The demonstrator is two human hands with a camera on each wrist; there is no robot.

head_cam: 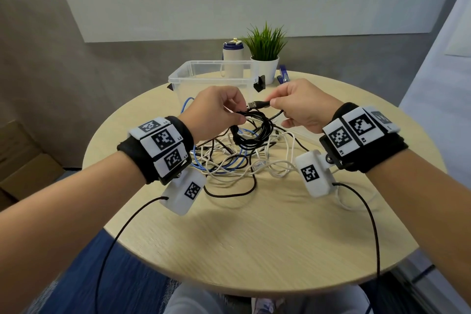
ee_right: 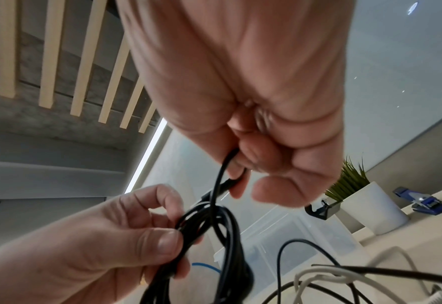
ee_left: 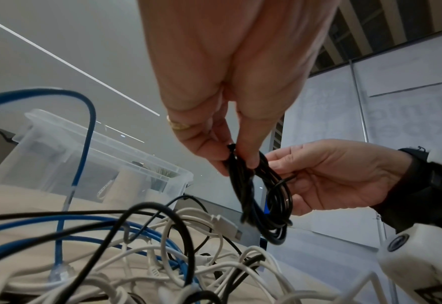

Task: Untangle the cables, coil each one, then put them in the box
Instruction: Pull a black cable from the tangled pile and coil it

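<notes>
Above a round table (head_cam: 254, 237), the left hand (head_cam: 214, 112) pinches a coiled black cable (head_cam: 252, 130). The right hand (head_cam: 303, 104) pinches its plug end (head_cam: 257, 104), over tangled cables (head_cam: 237, 160) near a clear box (head_cam: 211, 76).

Even, soft indoor light; edges bowed by wide lenses; blurred close-up wrist views

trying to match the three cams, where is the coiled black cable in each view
Head: the coiled black cable hangs at centre, between the left hand and right hand.
Left wrist: right of centre, under the left hand's fingertips.
Right wrist: lower centre, pinched by the left hand; one strand rises to the right hand.
Shared landmark: the clear plastic box, behind the hands in all three.
</notes>
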